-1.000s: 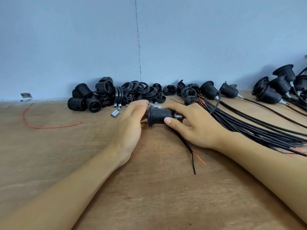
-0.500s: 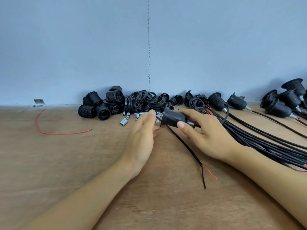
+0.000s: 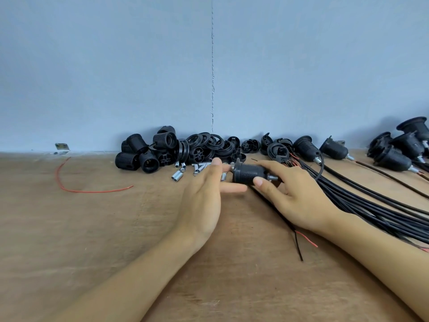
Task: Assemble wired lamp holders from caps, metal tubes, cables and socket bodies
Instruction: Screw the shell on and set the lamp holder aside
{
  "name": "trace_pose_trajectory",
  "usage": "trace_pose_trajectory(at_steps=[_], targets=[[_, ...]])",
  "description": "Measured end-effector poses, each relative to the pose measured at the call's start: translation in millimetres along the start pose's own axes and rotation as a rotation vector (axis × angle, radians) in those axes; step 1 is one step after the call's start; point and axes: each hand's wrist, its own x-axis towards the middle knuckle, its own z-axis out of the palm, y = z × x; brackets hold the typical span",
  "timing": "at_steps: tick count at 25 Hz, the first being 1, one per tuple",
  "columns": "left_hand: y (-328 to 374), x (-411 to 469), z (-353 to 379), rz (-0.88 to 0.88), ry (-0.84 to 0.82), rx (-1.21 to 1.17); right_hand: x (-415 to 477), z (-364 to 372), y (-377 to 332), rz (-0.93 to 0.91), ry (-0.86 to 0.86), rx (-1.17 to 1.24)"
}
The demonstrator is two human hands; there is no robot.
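Observation:
My right hand (image 3: 294,194) grips a black threaded lamp holder (image 3: 248,174) lying sideways just above the wooden table (image 3: 92,228), thumb under it and fingers over it. A metal tube end sticks out of the holder toward my palm, and its black cable (image 3: 294,233) trails toward me, ending in a red wire tip. My left hand (image 3: 204,194) is beside the holder's open end with fingers straight, holding nothing. Loose metal tubes (image 3: 177,175) lie just beyond my left fingers.
Black socket bodies (image 3: 144,156) and caps (image 3: 209,145) are piled against the blue wall. A bundle of black cables (image 3: 371,205) fans out on the right. Finished wired holders (image 3: 394,156) lie at the far right. A loose red wire (image 3: 76,189) lies at left.
My left hand has come off the holder's open end and straightened its fingers. My right hand keeps hold of the holder. The camera has tilted upward a little.

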Motion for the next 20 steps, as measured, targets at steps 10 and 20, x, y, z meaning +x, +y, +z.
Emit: trace_pose_trajectory(at_steps=[10, 20], targets=[[6, 9, -5, 0.008, 0.022, -0.324, -1, 1, 0, -0.104, -0.077, -0.044], [1, 9, -6, 0.011, 0.120, -0.192, -1, -1, 1, -0.070, -0.024, -0.060]])
